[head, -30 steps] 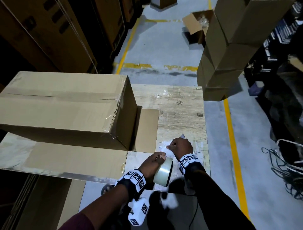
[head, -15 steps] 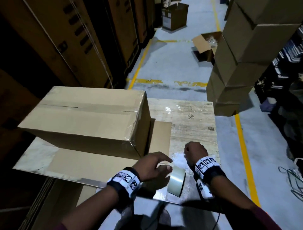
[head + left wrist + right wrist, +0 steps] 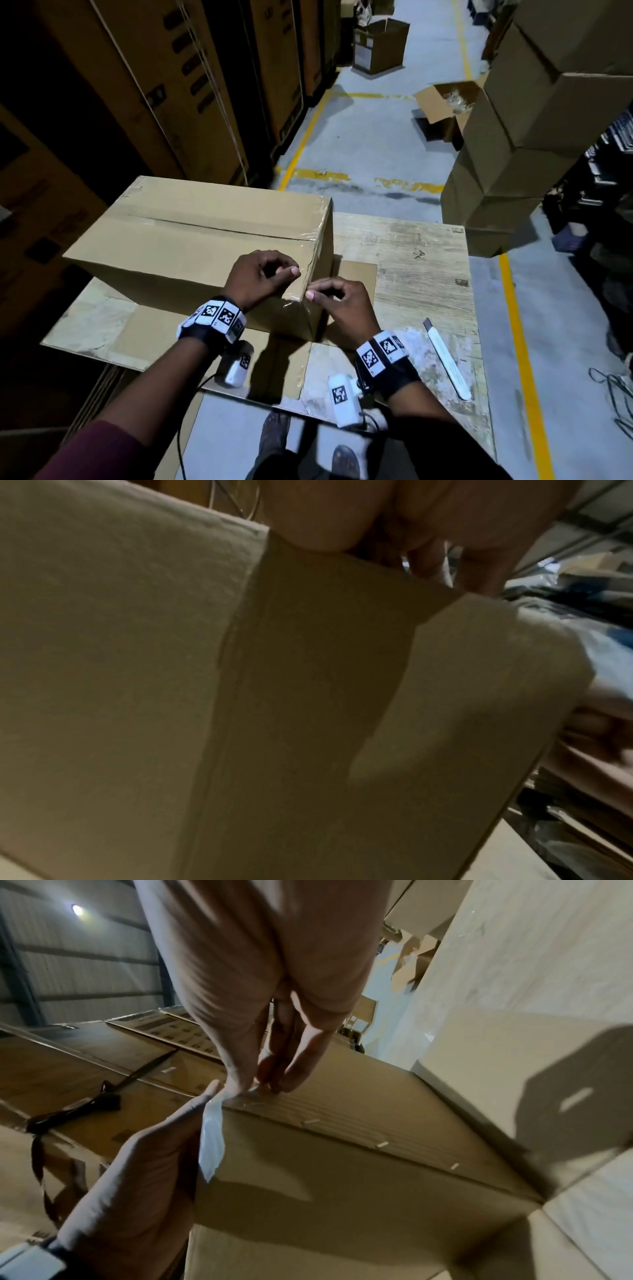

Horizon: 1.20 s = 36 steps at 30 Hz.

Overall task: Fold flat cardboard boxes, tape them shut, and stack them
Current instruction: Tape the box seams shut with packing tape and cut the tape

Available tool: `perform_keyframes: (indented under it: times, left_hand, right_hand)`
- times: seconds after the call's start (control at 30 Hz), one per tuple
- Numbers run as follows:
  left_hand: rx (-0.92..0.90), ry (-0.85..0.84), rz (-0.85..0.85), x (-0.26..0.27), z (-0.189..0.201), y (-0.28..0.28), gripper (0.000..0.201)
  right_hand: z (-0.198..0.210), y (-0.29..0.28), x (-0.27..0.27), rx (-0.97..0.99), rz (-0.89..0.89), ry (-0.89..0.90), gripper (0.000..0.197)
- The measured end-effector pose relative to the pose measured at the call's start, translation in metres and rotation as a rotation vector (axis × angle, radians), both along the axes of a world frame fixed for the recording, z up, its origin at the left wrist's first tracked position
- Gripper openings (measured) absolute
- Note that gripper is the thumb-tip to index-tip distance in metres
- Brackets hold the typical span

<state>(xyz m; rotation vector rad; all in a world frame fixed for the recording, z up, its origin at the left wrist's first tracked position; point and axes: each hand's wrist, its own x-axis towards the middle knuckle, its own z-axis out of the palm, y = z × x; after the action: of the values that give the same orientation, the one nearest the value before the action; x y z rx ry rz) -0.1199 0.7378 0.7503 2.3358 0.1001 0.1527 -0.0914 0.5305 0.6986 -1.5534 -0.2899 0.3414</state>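
A folded cardboard box [image 3: 191, 240] stands on the wooden table [image 3: 411, 246], its top seam taped over. Both hands meet at its near right corner. My left hand [image 3: 291, 274] has curled fingers and pinches a short strip of clear tape [image 3: 296, 303] against the corner edge. My right hand [image 3: 313, 295] pinches the same strip from the right. In the right wrist view the right hand [image 3: 255, 1087] presses the tape strip [image 3: 212, 1139] onto the box [image 3: 342, 1164] edge, with the left hand [image 3: 147, 1164] beside it. The left wrist view shows the box [image 3: 120, 669] blurred and close.
A flat cardboard sheet [image 3: 137, 335] lies under the box. A white box cutter [image 3: 445, 359] lies on the table's right side. A tall stack of finished boxes [image 3: 513, 137] stands at the right, and open cartons [image 3: 380, 44] sit on the floor beyond.
Both hands left the table's front edge and rose to the box's near right corner. The tape roll the left hand held is no longer in view. The cutter now lies on the table.
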Motion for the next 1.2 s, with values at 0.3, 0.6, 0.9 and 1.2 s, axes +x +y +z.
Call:
perform_keyframes:
  times: [0.3, 0.6, 0.9, 1.2]
  left_hand:
    - [0.016, -0.007, -0.119, -0.002, -0.004, 0.009, 0.037]
    - [0.32, -0.131, -0.221, -0.008, -0.01, 0.007, 0.072]
    - [0.602, -0.158, -0.348, -0.011, -0.02, 0.009, 0.086]
    - [0.613, -0.263, -0.186, -0.006, -0.019, -0.007, 0.053]
  right_hand:
    - [-0.007, 0.002, -0.004, -0.07, 0.036, -0.193, 0.015]
    - [-0.022, 0.011, -0.002, -0.233, 0.027, -0.429, 0.025]
    - [0.008, -0.007, 0.064, -0.376, -0.071, -0.36, 0.033]
    - [0.059, 0.077, 0.169, -0.839, 0.086, -0.467, 0.088]
